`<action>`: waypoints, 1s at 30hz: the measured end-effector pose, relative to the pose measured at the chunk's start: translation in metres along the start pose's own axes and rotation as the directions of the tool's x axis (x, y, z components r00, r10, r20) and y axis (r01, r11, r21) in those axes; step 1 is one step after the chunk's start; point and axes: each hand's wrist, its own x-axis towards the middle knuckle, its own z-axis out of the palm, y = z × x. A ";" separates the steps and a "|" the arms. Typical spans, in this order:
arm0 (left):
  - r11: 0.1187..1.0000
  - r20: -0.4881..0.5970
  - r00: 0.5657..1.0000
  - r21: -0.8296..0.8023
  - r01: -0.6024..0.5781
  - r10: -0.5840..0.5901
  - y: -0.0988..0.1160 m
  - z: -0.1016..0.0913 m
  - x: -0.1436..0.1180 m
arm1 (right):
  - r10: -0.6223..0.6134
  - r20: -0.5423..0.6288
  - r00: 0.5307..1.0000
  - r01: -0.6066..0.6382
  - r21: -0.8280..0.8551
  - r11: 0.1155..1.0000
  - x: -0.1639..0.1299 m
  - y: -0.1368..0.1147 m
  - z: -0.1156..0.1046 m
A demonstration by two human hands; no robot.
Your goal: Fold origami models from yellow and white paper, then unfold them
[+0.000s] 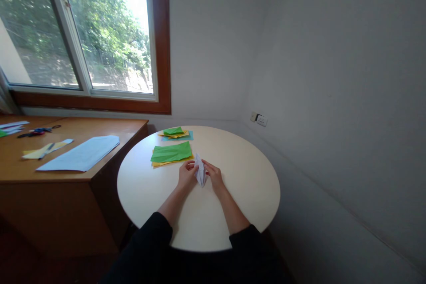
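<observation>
A folded piece of white paper (200,170), narrow and pointed, stands between both my hands above the round white table (246,177). My left hand (187,174) pinches its left side and my right hand (214,175) grips its right side. Just beyond the hands lies a green sheet (171,152) on top of a yellow one. Farther back sits a smaller stack of green, yellow and teal paper (175,133).
A wooden desk (109,126) stands to the left, bearing a large pale blue sheet (81,153), yellow paper strips (41,151) and scissors (35,132). A window is above it. Grey walls close the corner, with a socket (259,119) low on the wall.
</observation>
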 end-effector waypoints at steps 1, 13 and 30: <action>1.000 0.002 1.000 0.004 0.000 0.000 0.000 0.000 0.000 | 0.014 -0.001 1.000 -0.014 0.016 1.000 0.001 0.001 -0.001; 0.994 0.064 0.997 0.094 -0.048 0.042 0.000 0.004 -0.003 | -0.084 0.006 0.996 0.084 0.018 0.996 0.000 0.007 0.001; 0.964 -0.007 0.985 0.208 -0.165 0.170 -0.009 0.009 -0.004 | -0.133 -0.118 0.984 0.123 -0.095 0.988 0.000 0.005 0.003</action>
